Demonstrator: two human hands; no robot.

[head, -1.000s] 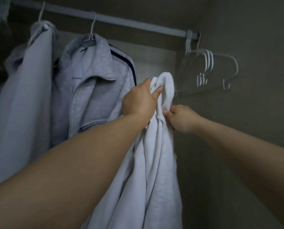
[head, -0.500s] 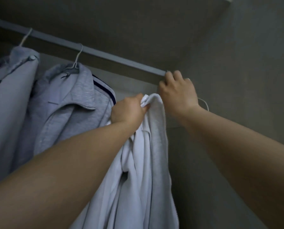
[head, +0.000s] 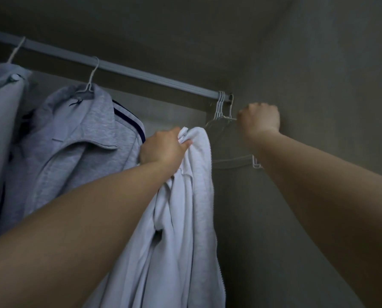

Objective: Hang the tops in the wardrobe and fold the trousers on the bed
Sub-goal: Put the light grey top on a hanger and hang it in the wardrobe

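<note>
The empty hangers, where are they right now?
The empty hangers hang at the rail's right end, with the right hand gripping one.

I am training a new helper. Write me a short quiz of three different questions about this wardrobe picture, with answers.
1. True or false: the white zip top already hangs on the rail.
2. Which hand grips the top's collar? A) left hand B) right hand
3. Fill in: the right hand grips an empty ____.

Key: 1 false; 2 A; 3 hanger.
</note>
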